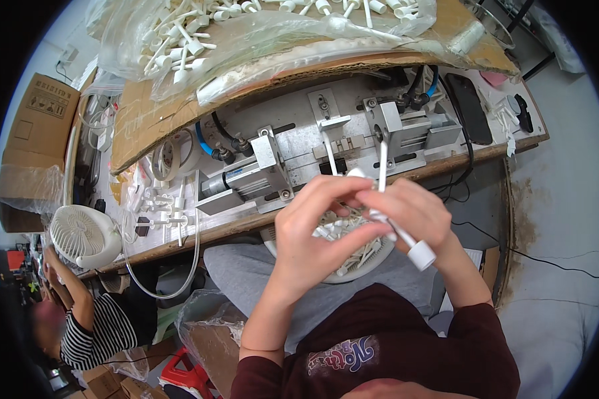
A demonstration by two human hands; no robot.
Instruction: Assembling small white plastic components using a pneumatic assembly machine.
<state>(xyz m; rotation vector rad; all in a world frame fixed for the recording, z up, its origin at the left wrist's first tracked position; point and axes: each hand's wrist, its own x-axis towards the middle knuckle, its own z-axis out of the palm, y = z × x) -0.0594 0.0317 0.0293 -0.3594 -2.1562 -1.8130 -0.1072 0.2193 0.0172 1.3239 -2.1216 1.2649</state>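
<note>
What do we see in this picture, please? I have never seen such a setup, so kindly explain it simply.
There is no robot: a person works with two bare hands. A wide fisheye camera on the person's head looks down, so straight edges look bent.

The right hand holds a white plastic piece with a wide, cap-like end. The left hand meets it there; the fingers partly hide the grip.

Below the hands is a bowl of small white pieces. Beyond, a bench carries a metal fixture with blue and black tubes. Above that, a cardboard sheet bears more white pieces. A white fan stands on the left, and a black phone lies on the right.
</note>
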